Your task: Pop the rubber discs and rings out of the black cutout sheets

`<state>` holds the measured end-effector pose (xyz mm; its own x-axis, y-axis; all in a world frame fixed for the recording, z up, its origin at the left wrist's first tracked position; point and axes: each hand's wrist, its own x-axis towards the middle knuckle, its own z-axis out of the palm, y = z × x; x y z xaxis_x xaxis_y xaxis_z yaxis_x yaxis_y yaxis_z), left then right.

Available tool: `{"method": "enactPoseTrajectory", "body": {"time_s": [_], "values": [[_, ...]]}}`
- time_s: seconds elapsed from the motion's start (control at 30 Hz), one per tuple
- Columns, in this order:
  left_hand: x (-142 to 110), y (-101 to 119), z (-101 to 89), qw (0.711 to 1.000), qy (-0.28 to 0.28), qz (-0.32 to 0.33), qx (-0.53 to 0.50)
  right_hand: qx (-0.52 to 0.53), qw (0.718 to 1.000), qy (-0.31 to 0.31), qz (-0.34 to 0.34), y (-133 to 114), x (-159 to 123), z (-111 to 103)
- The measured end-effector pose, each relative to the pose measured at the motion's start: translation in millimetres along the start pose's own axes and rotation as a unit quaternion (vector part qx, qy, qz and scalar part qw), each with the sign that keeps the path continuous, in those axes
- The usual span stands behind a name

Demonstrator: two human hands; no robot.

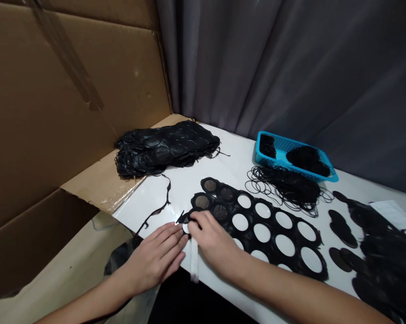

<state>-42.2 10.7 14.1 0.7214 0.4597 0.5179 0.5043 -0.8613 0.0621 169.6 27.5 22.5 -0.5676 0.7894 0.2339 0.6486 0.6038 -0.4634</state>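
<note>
A thin black sheet (270, 209) with rows of round cut-outs lies on the white table. White shows through most of its holes, while several circles at the far left are still filled with dark discs (202, 202). At the sheet's near left corner my left hand (159, 254) rests flat, its fingers stretched out beside a partly uncovered hole. My right hand (211, 238) is closed there, thumb and fingers pinched at a thin black disc (186, 219); the fingertips hide part of it. Below the right hand, a white strip (194, 263) sticks out over the table's edge.
A folded pile of black sheets (165, 146) sits at the back left by a large cardboard box (71, 81). At the back right stands a blue basket (280, 157) with black pieces, before it tangled black rings (287, 186). Loose black discs (341, 229) lie at the right.
</note>
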Motion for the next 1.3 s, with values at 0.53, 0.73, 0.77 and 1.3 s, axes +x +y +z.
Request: {"method": "enactPoseTrajectory", "body": {"time_s": [0.53,0.73,0.77,1.3], "values": [[43.7,-16.0,16.4,0.995,-0.054,-0.088,-0.006,0.210,0.975,0.048,0.058,61.5,27.7,-25.8],[39.3,-17.6,21.3,0.993,-0.078,-0.083,0.018,0.252,0.963,0.017,0.091,59.8,28.9,-31.7],[39.1,-17.6,21.3,0.994,-0.079,-0.080,0.019,0.252,0.963,0.014,0.091,59.3,29.2,-31.8],[41.5,-17.4,24.3,0.992,-0.101,-0.038,0.060,0.081,0.996,0.020,0.035,47.2,22.2,-19.3]]}}
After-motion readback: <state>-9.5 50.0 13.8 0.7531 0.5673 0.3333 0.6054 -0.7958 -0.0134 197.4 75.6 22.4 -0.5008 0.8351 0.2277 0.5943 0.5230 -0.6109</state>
